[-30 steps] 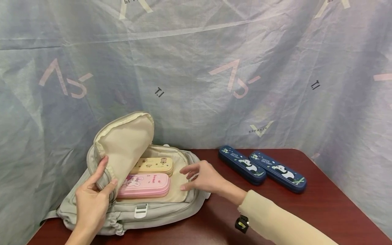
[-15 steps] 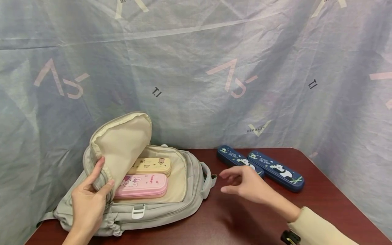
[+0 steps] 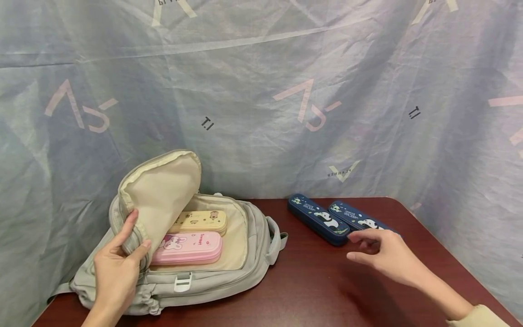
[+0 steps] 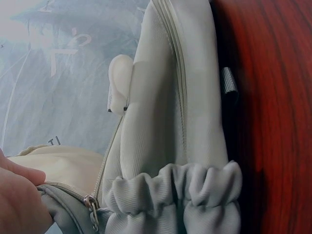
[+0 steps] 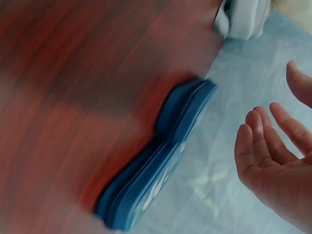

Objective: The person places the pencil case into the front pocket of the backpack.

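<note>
My left hand pinches the edge of the raised flap of a light grey-green backpack lying on the table. Inside its cream-lined compartment lie a pink pencil case with a rabbit print and, behind it, a yellow pencil case; the flap hides their left ends. Two navy panda pencil cases lie side by side at the back right: the left one shows fully, while the right one is partly covered in the head view by my right hand. That hand holds nothing, its fingers loosely bent.
The dark red wooden table ends at a grey-blue cloth backdrop along the back and sides. A carry loop sticks out from the backpack's right end. A white buckle sits on its near side.
My right hand has moved from over the backpack's opening rightward to the navy pencil cases. My left hand keeps hold of the flap. The view has shifted slightly.
</note>
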The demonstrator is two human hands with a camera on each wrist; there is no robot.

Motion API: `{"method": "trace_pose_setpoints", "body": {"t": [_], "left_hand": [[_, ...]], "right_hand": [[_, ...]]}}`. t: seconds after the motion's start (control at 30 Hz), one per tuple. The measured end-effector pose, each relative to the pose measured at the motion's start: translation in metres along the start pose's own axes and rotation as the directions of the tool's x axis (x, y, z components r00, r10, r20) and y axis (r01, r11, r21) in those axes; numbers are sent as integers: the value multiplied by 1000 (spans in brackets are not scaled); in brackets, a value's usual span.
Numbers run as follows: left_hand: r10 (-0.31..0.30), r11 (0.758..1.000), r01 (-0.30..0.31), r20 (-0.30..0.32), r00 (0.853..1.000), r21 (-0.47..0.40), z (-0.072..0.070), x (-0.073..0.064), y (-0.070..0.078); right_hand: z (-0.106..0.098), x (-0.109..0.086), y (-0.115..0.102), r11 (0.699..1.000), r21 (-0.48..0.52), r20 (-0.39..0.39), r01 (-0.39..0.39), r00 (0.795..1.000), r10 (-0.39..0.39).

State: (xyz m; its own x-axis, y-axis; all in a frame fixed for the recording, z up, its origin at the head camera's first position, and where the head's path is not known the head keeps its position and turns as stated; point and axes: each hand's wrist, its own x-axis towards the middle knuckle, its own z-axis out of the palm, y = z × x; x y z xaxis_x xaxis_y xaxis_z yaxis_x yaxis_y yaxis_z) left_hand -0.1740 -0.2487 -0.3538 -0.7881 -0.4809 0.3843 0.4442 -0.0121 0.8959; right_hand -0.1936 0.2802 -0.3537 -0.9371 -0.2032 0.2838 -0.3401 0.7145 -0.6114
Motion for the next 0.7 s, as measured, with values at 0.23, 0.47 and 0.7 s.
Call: {"method": "trace_pose_setpoints", "body": {"t": [0.23, 0.47, 0.7], "left_hand": [[4, 1000, -4, -6, 1000, -15, 0, 0, 0], [9, 1000, -9, -7, 1000, 3, -1, 1, -1], [7, 1000, -7, -1, 1000, 9, 0, 1, -1]], "right_hand": [[-18, -16, 29, 996, -78, -74, -41, 997, 35], [-35, -23, 57, 979, -113, -39, -170, 985, 167], [-49, -22, 91, 979, -163, -42, -120, 993, 114]]}}
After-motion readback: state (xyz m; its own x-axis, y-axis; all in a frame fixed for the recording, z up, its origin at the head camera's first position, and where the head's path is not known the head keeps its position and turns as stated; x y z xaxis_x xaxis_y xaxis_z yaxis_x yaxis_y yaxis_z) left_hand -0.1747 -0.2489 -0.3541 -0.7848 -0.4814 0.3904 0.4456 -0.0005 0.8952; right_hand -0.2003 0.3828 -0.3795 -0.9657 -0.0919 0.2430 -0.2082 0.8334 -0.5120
